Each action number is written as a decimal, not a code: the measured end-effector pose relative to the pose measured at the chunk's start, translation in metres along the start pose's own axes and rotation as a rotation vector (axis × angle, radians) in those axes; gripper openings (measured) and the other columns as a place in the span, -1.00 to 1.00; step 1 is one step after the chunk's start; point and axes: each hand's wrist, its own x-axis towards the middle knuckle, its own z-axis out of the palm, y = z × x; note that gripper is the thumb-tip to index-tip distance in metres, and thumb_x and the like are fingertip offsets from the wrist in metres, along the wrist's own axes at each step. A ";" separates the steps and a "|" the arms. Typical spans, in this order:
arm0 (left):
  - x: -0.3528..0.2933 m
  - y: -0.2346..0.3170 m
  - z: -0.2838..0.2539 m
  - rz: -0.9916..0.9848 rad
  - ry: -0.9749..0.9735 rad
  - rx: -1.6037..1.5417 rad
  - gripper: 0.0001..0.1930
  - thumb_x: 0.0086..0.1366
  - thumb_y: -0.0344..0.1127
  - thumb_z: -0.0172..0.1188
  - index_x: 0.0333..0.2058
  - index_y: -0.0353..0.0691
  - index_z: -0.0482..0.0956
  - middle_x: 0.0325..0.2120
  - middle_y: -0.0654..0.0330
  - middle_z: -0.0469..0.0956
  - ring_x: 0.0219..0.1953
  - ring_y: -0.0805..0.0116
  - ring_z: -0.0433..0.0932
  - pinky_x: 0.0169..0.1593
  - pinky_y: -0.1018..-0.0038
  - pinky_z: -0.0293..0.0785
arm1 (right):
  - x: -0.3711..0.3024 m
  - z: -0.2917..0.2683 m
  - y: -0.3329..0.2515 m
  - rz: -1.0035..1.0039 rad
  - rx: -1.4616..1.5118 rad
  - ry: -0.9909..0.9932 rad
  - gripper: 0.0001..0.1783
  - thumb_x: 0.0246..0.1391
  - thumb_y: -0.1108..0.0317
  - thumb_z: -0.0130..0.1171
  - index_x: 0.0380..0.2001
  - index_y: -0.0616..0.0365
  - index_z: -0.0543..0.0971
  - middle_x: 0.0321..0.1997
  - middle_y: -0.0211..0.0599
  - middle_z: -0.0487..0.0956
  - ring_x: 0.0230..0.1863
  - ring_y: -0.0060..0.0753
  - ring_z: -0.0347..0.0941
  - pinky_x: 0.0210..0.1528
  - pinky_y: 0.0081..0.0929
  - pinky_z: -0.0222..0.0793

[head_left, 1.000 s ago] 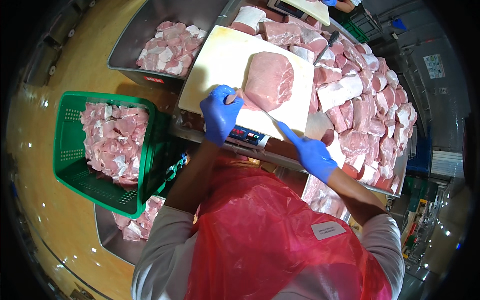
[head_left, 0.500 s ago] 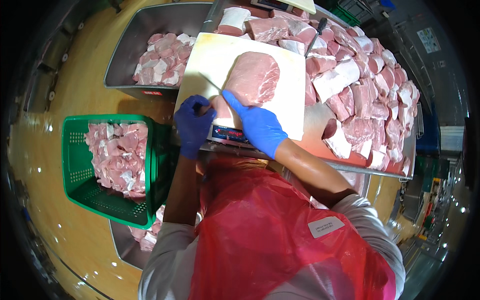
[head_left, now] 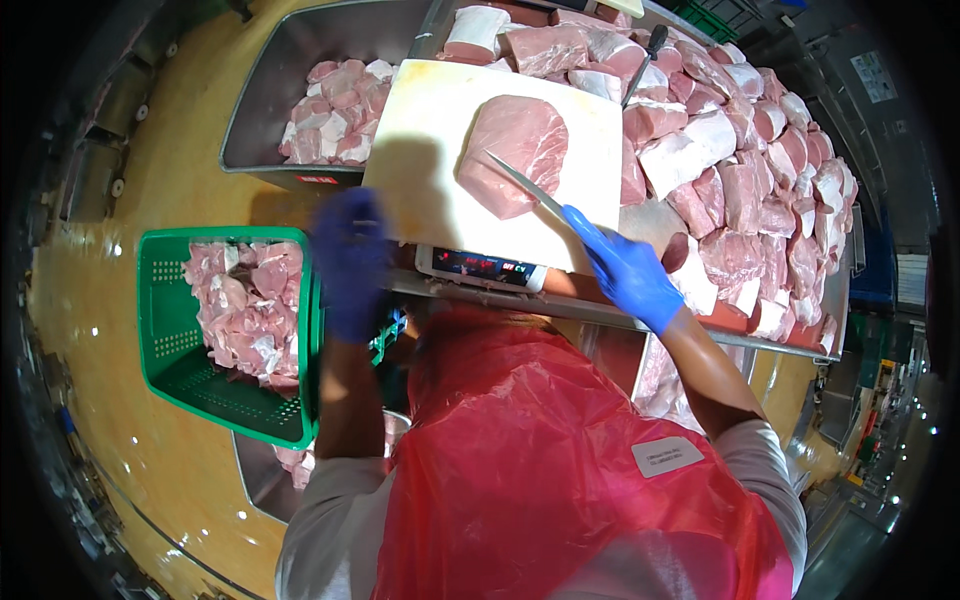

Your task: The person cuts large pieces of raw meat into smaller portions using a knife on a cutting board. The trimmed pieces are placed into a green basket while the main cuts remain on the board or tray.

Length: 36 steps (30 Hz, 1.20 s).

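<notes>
My right hand (head_left: 635, 275), in a blue glove, is closed round a knife (head_left: 525, 185). The blade points up and left over the lower right part of a trimmed slab of pink meat (head_left: 512, 150), which lies on a white cutting board (head_left: 420, 95). My left hand (head_left: 348, 262), also gloved in blue, hangs off the board's left side, close to the rim of a green crate (head_left: 308, 340). Motion smears its fingers, so whether it holds anything is hidden. Below the board sits a scale (head_left: 480, 265) with a lit display.
Many meat chunks (head_left: 735, 190) cover the metal table (head_left: 655, 218) on the right. Among them rests a dark-handled tool (head_left: 655, 42). A metal bin (head_left: 250, 130) with meat pieces (head_left: 335, 110) stands at the far left. Meat trimmings (head_left: 255, 310) fill part of the crate.
My left hand has moved off the board, left and down toward the crate. My right hand has drawn the knife right, away from the small piece by the slab, which no longer shows there.
</notes>
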 end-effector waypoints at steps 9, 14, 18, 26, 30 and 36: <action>-0.028 0.041 0.124 0.346 -0.016 0.106 -0.74 0.18 -0.33 0.37 -0.16 -0.15 0.55 -0.44 0.20 0.51 -0.43 0.16 0.56 -0.39 0.27 0.51 | 0.083 0.016 -0.018 -0.105 0.010 -0.015 -0.24 0.27 0.36 0.05 0.48 -0.33 0.11 -0.41 0.01 0.58 -0.49 0.08 0.55 -0.41 -0.08 0.49; -0.032 0.038 0.120 0.308 -0.077 0.074 -0.78 0.18 -0.34 0.34 -0.21 -0.14 0.54 -0.47 0.15 0.52 -0.44 0.14 0.56 -0.39 0.27 0.52 | 0.060 0.005 -0.013 -0.147 -0.162 -0.186 -0.08 0.17 0.50 0.02 0.51 -0.45 0.00 -0.38 -0.10 0.59 -0.51 -0.04 0.57 -0.43 -0.13 0.51; -0.040 0.023 0.111 0.203 -0.045 0.160 -0.79 0.17 -0.39 0.32 -0.21 -0.16 0.53 -0.50 0.14 0.52 -0.45 0.13 0.56 -0.37 0.25 0.53 | -0.001 -0.030 0.018 -0.019 -0.398 -0.412 0.00 0.11 0.57 0.01 0.52 -0.50 -0.05 -0.42 -0.10 0.51 -0.62 -0.06 0.50 -0.55 -0.15 0.46; -0.025 0.062 0.086 -0.075 0.074 -0.264 -0.79 0.13 -0.43 0.30 -0.21 -0.18 0.60 -0.34 0.13 0.58 -0.27 0.07 0.57 -0.19 0.24 0.54 | -0.027 -0.031 0.032 -0.064 -0.457 -0.243 -0.06 0.09 0.52 0.08 0.49 -0.44 0.09 -0.44 -0.03 0.45 -0.64 -0.07 0.49 -0.61 -0.18 0.44; -0.043 0.037 0.114 0.218 -0.253 0.220 -0.74 0.15 -0.29 0.30 -0.18 -0.14 0.53 -0.25 0.14 0.49 -0.26 0.05 0.48 -0.19 0.17 0.50 | 0.047 -0.003 -0.013 -0.153 -0.320 -0.082 -0.07 0.13 0.47 0.08 0.49 -0.53 0.05 -0.35 0.00 0.54 -0.55 0.01 0.55 -0.55 -0.15 0.49; -0.050 0.018 0.112 0.291 -0.150 0.120 -0.80 0.16 -0.30 0.28 -0.22 -0.12 0.57 -0.31 0.16 0.52 -0.22 0.07 0.51 -0.18 0.19 0.51 | 0.085 0.012 -0.019 -0.191 -0.397 -0.221 -0.05 0.17 0.44 0.08 0.49 -0.63 -0.02 -0.40 -0.03 0.56 -0.58 -0.02 0.55 -0.59 -0.18 0.47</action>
